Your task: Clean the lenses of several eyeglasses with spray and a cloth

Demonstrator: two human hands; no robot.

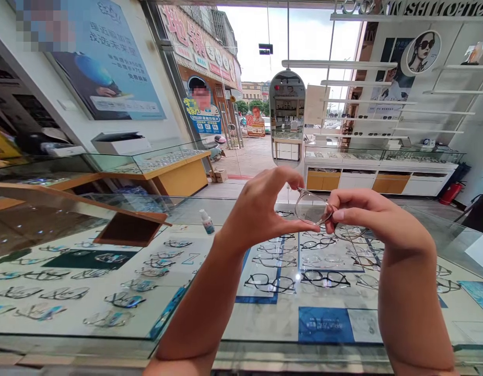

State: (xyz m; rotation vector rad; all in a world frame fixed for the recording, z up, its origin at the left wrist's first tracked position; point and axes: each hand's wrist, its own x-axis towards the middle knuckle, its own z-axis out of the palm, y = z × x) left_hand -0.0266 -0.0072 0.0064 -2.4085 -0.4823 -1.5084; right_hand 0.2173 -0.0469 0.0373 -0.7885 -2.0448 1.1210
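Observation:
A pair of thin-rimmed, clear-lensed eyeglasses (310,207) is held up above the glass display counter. My right hand (368,211) pinches its frame near the middle with thumb and fingertips, covering the bridge. At the other end, my left hand (260,206) curves around one lens, its index finger at the upper outer corner and its thumb at the lower rim. The second lens is partly hidden behind my right hand. Below, black-framed glasses (325,278) and several other pairs lie in rows inside the counter.
A small white spray bottle (207,222) stands on the counter, left of my left forearm. Beside it on the left is a brown wooden stand (127,228). A blue card (325,324) lies near the front edge. Farther back are an oval mirror (287,117) and white wall shelves (366,102).

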